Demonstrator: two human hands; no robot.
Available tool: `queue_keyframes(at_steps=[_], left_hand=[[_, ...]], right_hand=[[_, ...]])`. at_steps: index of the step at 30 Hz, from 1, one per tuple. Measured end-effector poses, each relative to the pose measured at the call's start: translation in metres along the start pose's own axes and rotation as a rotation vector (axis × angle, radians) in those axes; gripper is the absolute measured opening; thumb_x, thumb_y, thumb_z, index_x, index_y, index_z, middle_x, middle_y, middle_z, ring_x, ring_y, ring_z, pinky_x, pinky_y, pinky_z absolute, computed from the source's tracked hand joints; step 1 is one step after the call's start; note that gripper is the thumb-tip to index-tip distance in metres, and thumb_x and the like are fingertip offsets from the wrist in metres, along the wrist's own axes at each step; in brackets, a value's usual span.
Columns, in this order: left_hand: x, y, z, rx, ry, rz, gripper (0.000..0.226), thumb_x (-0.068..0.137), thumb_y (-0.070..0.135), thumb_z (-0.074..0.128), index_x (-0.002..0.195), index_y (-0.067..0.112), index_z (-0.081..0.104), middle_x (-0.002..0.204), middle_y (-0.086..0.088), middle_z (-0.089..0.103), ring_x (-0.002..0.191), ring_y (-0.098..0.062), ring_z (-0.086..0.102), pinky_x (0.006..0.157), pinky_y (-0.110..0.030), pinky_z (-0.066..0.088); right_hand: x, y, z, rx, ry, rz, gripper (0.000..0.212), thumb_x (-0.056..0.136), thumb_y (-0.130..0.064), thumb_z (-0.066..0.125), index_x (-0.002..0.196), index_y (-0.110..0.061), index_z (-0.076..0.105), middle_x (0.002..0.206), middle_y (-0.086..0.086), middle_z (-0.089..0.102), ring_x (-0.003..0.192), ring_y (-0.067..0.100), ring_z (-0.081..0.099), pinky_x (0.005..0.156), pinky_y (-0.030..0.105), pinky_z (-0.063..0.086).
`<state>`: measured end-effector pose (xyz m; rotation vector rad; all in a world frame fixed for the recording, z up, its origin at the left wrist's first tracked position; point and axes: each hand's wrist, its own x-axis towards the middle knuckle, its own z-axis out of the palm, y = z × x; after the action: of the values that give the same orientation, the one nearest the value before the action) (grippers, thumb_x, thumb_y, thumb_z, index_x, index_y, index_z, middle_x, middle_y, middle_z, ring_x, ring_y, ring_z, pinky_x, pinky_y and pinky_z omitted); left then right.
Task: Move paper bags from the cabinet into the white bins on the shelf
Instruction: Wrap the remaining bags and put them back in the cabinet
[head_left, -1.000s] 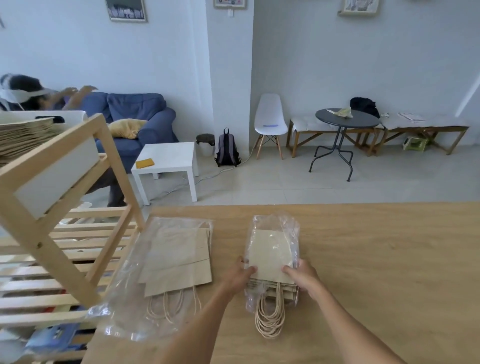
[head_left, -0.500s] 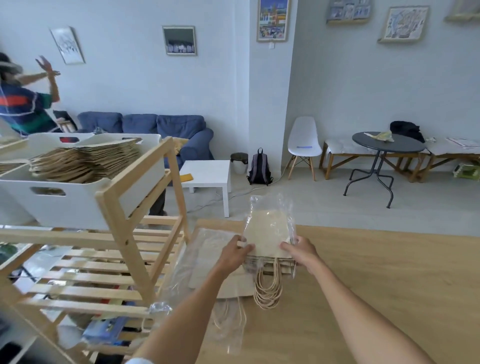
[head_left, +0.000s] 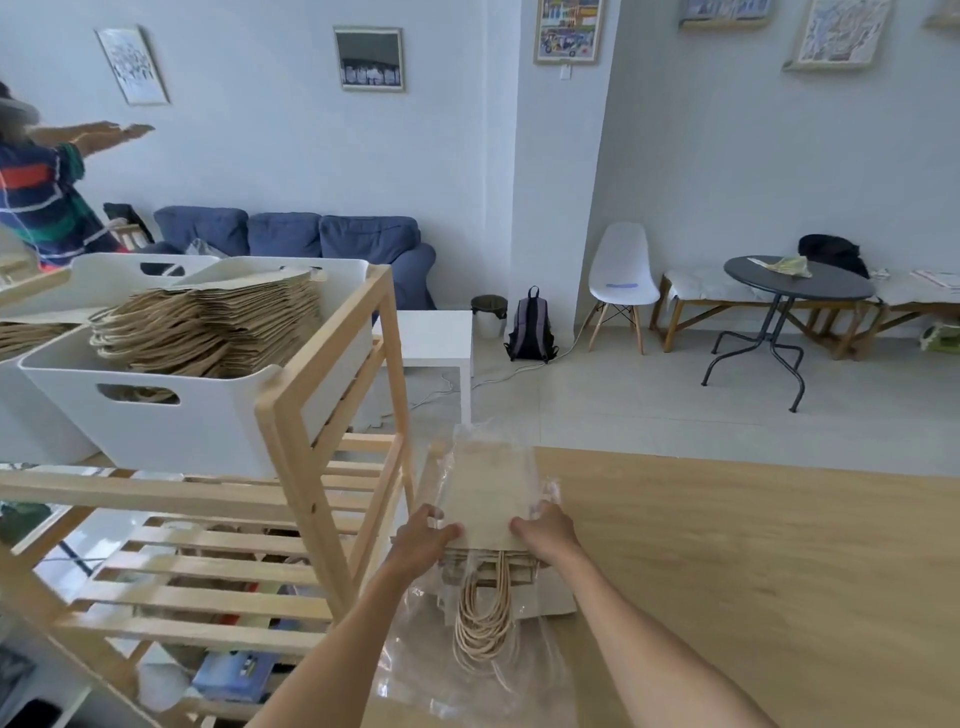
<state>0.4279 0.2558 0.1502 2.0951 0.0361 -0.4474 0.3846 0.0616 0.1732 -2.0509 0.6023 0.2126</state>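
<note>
Right of the wooden shelf (head_left: 311, 431), above the wood top (head_left: 753, 571), both hands hold one bundle of bags (head_left: 488, 499) in clear plastic wrap. Left hand (head_left: 423, 540) grips the bundle's left edge, thumb on top, fingers curled underneath. Right hand (head_left: 545, 532) grips the right edge in the same manner. Cord handles (head_left: 483, 618) hang from the bundle's near end. Further wrapped bags (head_left: 540, 597) lie on the wood top beneath it.

Step in hand, by judgement: carrying the bundle toward the shelf. The bin (head_left: 208, 410) on the shelf's upper tier already holds a stack reaching above its rim. A second bin (head_left: 104, 270) stands behind it.

Next move calls for lifting the bundle up and left, clearing the shelf's corner post. Whether the wrap must come off first cannot be determined.

No legible writing, brand or label on bags, wrap or bins.
</note>
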Motion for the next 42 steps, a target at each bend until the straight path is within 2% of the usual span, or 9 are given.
queue_keyframes(at_steps=[3,10,14,18,23,29,32,36,42], left_hand=[[0.004,-0.012,0.009,0.049,-0.042,-0.005,0.043,0.085,0.038,0.069,0.114,0.009,0.055,0.115,-0.01,0.064,0.087,-0.019,0.064,0.071,-0.026,0.051],[0.016,-0.029,0.015,0.256,0.009,-0.013,0.071,0.072,0.057,0.074,0.126,0.017,0.051,0.125,-0.007,0.059,0.117,-0.025,0.053,0.1,-0.041,0.046],[0.024,-0.02,0.006,0.245,0.148,-0.012,0.103,0.071,0.068,0.069,0.148,0.014,0.028,0.149,-0.013,0.036,0.139,-0.033,0.03,0.112,-0.049,0.031],[0.033,-0.028,0.002,0.111,0.021,-0.204,0.122,0.067,0.074,0.068,0.151,0.002,0.018,0.151,-0.02,0.036,0.136,-0.037,0.04,0.107,-0.048,0.04],[0.039,-0.035,0.004,0.005,-0.039,-0.233,0.112,0.053,0.082,0.069,0.127,0.0,0.052,0.11,-0.01,0.065,0.102,-0.028,0.064,0.093,-0.043,0.054],[0.039,-0.021,0.003,-0.042,-0.121,-0.216,0.076,0.068,0.066,0.075,0.112,0.008,0.052,0.088,0.0,0.059,0.072,-0.015,0.059,0.07,-0.034,0.056],[0.045,-0.024,-0.003,-0.141,-0.19,-0.234,0.073,0.07,0.059,0.078,0.117,0.011,0.051,0.085,0.001,0.058,0.072,-0.015,0.057,0.086,-0.043,0.056],[0.048,-0.028,-0.008,-0.22,-0.259,-0.245,0.092,0.06,0.056,0.086,0.131,0.007,0.052,0.135,-0.015,0.055,0.119,-0.034,0.056,0.101,-0.052,0.049],[0.042,-0.035,-0.011,-0.319,-0.417,-0.312,0.077,0.059,0.045,0.091,0.12,0.007,0.063,0.106,-0.016,0.074,0.095,-0.034,0.072,0.083,-0.046,0.06]], right_hand=[[0.004,0.013,0.006,-0.054,-0.03,0.047,0.039,0.088,-0.028,0.063,0.122,-0.009,0.063,0.125,0.009,0.068,0.112,0.026,0.064,0.086,0.026,0.051],[0.009,0.031,0.012,-0.135,-0.017,0.099,0.039,0.083,-0.039,0.066,0.115,-0.018,0.062,0.118,0.006,0.066,0.106,0.022,0.063,0.092,0.032,0.052],[0.018,0.037,0.007,-0.171,0.087,0.221,0.102,0.068,-0.063,0.072,0.152,-0.021,0.033,0.153,0.009,0.039,0.14,0.033,0.037,0.11,0.047,0.04],[0.029,0.045,0.01,-0.079,0.039,0.346,0.116,0.068,-0.064,0.075,0.156,-0.011,0.021,0.16,0.014,0.026,0.147,0.037,0.026,0.115,0.046,0.034],[0.04,0.044,0.016,0.035,0.009,0.336,0.096,0.074,-0.049,0.078,0.149,-0.004,0.038,0.154,0.015,0.041,0.138,0.033,0.045,0.107,0.041,0.044],[0.052,0.042,0.013,0.185,-0.014,0.387,0.08,0.076,-0.032,0.082,0.143,-0.002,0.049,0.149,0.016,0.05,0.136,0.033,0.048,0.104,0.038,0.044],[0.054,0.041,0.016,0.218,-0.035,0.39,0.074,0.08,-0.031,0.078,0.143,-0.004,0.05,0.149,0.015,0.049,0.137,0.033,0.047,0.106,0.038,0.041],[0.047,0.038,0.021,0.208,-0.048,0.365,0.08,0.077,-0.041,0.076,0.144,-0.007,0.049,0.149,0.013,0.05,0.135,0.031,0.049,0.107,0.039,0.042],[0.042,0.049,0.016,0.283,-0.096,0.382,0.079,0.079,-0.049,0.076,0.145,-0.012,0.05,0.155,0.01,0.044,0.142,0.031,0.04,0.114,0.043,0.032]])
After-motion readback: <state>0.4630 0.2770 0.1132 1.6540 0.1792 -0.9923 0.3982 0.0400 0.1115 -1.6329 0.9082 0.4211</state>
